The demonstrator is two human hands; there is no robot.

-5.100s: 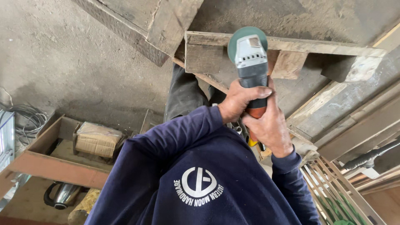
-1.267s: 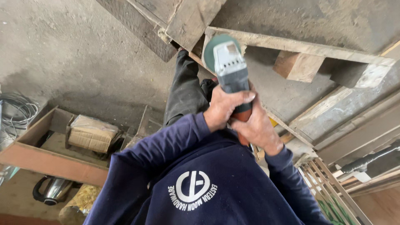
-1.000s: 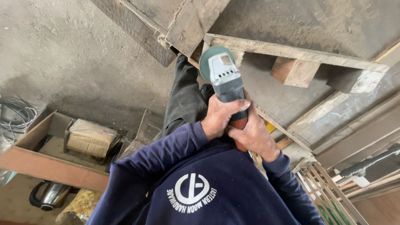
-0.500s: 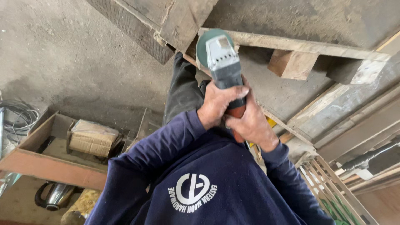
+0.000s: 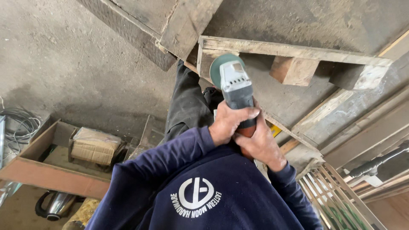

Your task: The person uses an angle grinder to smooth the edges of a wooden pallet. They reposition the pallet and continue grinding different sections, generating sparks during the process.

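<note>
Hands, two, left hand (image 5: 228, 123), right hand (image 5: 260, 147), one angle grinder (image 5: 233, 87), one pallet (image 5: 294, 53)

From my feed I see a grey concrete floor (image 5: 64, 64). A weathered wooden pallet (image 5: 294, 53) lies flat on it, beside a second pallet (image 5: 170, 25). A shallow wooden box (image 5: 51, 170) sits on the floor, with coiled cables (image 5: 17, 123) just beside it.

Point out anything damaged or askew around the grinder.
The wooden pallet beside the angle grinder looks worn: its boards are chipped at the ends, and one block is splintered and pale. Both hands grip the grinder.
</note>
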